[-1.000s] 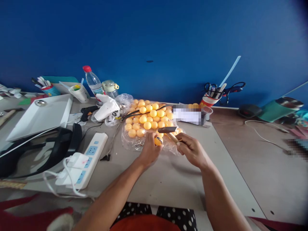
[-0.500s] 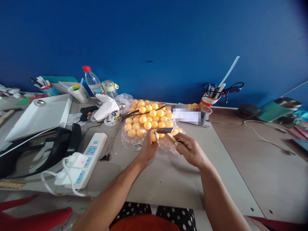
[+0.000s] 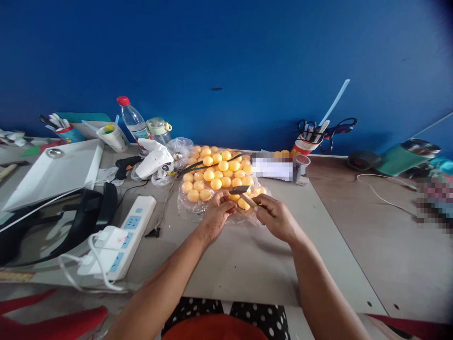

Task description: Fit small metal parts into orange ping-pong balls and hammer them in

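My right hand (image 3: 278, 218) is closed round the wooden handle of a small hammer (image 3: 239, 190), its dark head pointing left above the balls. To its left, my left hand (image 3: 217, 215) has its fingers curled in at the near edge of a clear plastic bag (image 3: 187, 208). Whatever those fingers hold, if anything, is hidden. Many orange balls (image 3: 209, 175) lie massed on and in the bag just beyond both hands. Dark strips (image 3: 198, 166) run across the balls.
Left of the hands are a white power strip (image 3: 132, 236), a black visor-like object (image 3: 81, 224), a white tray (image 3: 58, 172) and a red-capped bottle (image 3: 132, 118). A red cup (image 3: 305, 144) with tools stands back right. A green tumbler (image 3: 406, 156) lies far right.
The orange ball with a shiny patterned part, held in my left hand before, no longer shows. That hand has turned and shifted slightly down and left. The hammer's handle has swung into fuller view.
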Available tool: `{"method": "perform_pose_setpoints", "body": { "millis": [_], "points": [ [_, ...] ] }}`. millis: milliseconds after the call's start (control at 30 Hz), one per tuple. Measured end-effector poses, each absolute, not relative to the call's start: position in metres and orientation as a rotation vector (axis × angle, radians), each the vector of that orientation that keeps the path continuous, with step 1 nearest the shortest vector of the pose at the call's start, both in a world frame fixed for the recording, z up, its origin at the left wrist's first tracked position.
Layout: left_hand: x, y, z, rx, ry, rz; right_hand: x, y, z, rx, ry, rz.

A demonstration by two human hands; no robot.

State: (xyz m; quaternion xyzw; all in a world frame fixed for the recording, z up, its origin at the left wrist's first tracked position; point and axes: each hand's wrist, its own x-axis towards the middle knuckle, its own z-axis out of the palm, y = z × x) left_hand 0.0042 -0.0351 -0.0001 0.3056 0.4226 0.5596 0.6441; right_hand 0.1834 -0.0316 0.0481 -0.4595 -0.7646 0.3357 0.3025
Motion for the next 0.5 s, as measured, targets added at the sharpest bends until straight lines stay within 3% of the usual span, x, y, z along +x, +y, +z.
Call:
{"method": "perform_pose_setpoints", "body": {
  "millis": [500],
  "points": [
    [0.007, -0.041, -0.021, 1.547, 1.352, 1.165, 0.183, -0.02, 0.022, -1.568, -1.707, 1.036]
  ]
}}
